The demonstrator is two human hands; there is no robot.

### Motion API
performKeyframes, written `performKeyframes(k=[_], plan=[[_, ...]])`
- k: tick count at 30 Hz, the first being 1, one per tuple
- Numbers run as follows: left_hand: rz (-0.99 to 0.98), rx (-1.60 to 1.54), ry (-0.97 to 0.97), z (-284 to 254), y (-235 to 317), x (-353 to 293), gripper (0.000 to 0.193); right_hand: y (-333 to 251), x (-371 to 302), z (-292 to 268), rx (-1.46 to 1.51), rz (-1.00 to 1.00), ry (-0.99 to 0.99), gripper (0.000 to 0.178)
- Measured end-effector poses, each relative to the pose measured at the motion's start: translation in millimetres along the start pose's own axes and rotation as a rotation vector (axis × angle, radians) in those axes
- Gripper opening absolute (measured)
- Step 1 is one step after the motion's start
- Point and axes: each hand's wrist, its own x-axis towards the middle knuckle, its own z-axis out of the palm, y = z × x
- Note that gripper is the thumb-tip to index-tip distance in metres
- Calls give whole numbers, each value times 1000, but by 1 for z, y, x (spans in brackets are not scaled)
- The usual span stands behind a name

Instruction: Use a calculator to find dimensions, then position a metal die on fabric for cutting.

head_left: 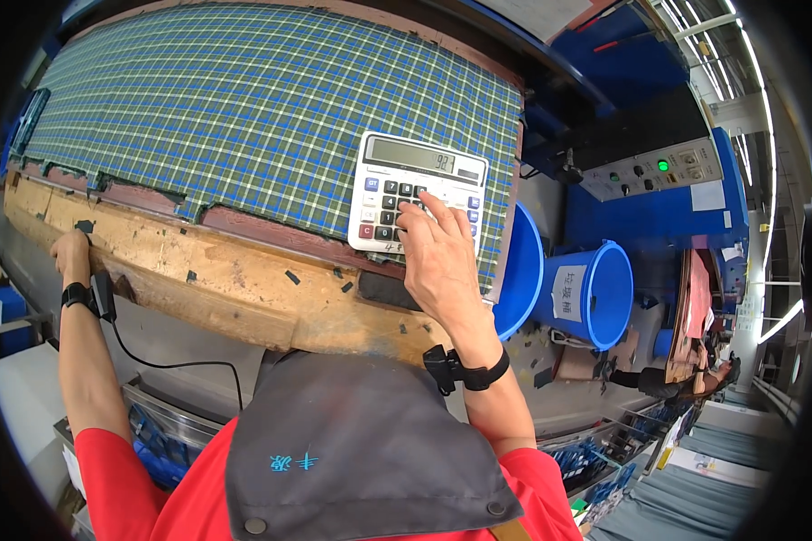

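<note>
My right hand [442, 261] is over a white desktop calculator [359, 209], fingers apart and fingertips on its number keys; it holds nothing. The calculator's grey display is lit with digits. It lies on a broad spread of plaid fabric [216, 99] in green, blue and white, near the fabric's right end. Far to the left, my left hand [69, 256] rests on the wooden table edge [235, 293], its fingers curled beside a small dark fabric scrap [85, 225]. Whatever may be inside those fingers is hidden.
Small dark scraps dot the wooden edge, and a dark block [390, 290] sits below the calculator. Two blue bins [608, 298] stand on the right. Behind them is a control panel [648, 171] with a lit green button. A black cable [180, 364] runs near my left arm.
</note>
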Motion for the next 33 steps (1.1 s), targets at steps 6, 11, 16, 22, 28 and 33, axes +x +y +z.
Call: performKeyframes(k=[6,11,16,22,28,33], plan=[[-17,20,-64,34,-12,-15,55,-3,-8,-12,17,15,103,17],[-64,-147,-65,12,-7,-31,55,18,-29,-29,-43,100,168,20],[-239,-379,-2,-4,-17,-59,54,33,-35,-35,-118,225,189,18],[-269,-619,57,-1,6,-38,59,40,-23,-38,-87,217,175,17],[-200,-478,66,-18,10,-33,56,55,-14,-28,-110,132,89,16],[-225,-479,50,-12,-9,-50,55,46,-9,-29,-118,126,88,18]])
